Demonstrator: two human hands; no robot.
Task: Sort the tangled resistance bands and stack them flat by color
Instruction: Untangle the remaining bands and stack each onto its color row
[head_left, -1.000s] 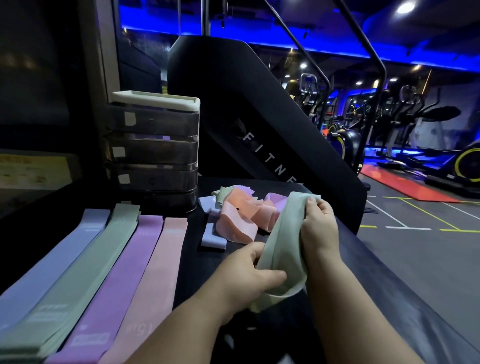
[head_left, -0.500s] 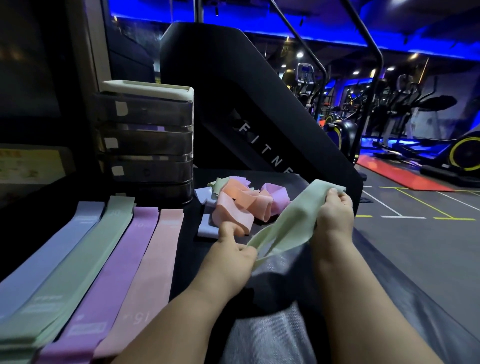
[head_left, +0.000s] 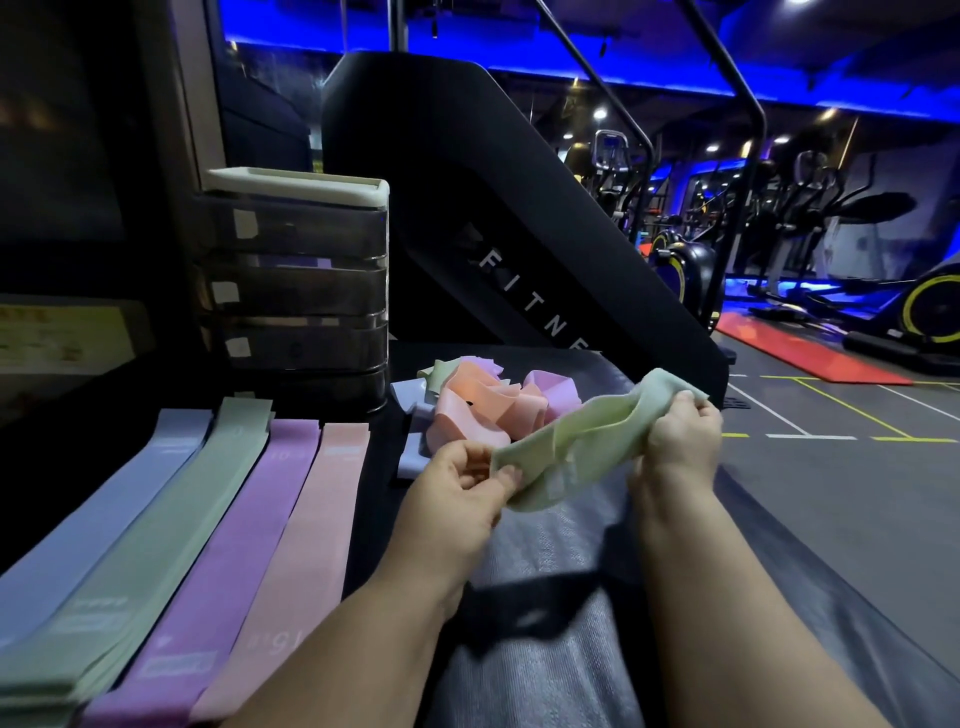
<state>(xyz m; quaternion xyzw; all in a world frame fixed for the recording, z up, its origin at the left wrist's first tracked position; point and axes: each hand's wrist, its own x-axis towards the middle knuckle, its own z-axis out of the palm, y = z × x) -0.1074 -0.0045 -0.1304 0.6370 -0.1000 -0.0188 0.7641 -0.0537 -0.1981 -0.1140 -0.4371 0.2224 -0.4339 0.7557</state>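
A pale green band (head_left: 582, 447) hangs stretched between both hands above the dark table. My left hand (head_left: 460, 480) pinches its near end and my right hand (head_left: 680, 434) grips its far end. Behind it lies a tangled pile of bands (head_left: 488, 400), pink, orange, purple, green and blue. On the left, four flat stacks lie side by side: blue stack (head_left: 104, 514), green stack (head_left: 156, 540), purple stack (head_left: 234, 545), pink stack (head_left: 306, 540).
A dark drawer unit with a white top (head_left: 296, 270) stands behind the flat stacks. A black stair machine marked FITNE (head_left: 493, 218) rises behind the pile. The table's right edge (head_left: 810, 525) drops to the gym floor, where exercise machines stand.
The green band was bunched between my hands; now it is drawn out lengthwise, my right hand having moved up and right and my left hand pinching the other end.
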